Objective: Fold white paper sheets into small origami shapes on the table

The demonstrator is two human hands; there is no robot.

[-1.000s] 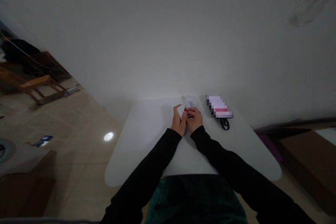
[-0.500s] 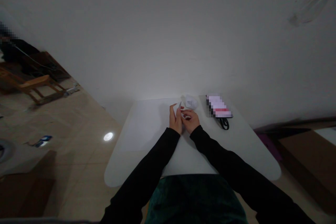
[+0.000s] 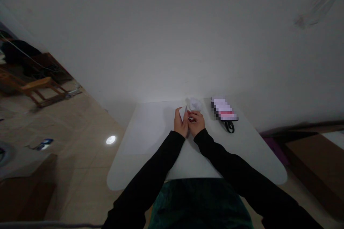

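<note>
My left hand (image 3: 181, 124) is closed around a small white piece of paper (image 3: 183, 112), whose pointed tip sticks up between thumb and fingers. Close against it on the right, my right hand (image 3: 196, 123) has its fingers bent together at the left thumb. What the right fingertips hold is too small and dark to make out. Just behind both hands lies a crumpled white paper (image 3: 195, 103). A large white sheet (image 3: 150, 125) lies flat to the left, partly under the left hand's side.
The white table (image 3: 193, 164) stands against a grey wall (image 3: 172, 35). At the right a phone (image 3: 225, 110) lies with a black strap (image 3: 229, 127). A wooden chair (image 3: 37, 84) stands far left on the tiled floor. A brown box (image 3: 314, 154) is at the right.
The white paper in my left hand has opened out or turned, showing more surface between thumb and fingers. My right hand has shifted slightly, its fingers still bent beside the left thumb.
</note>
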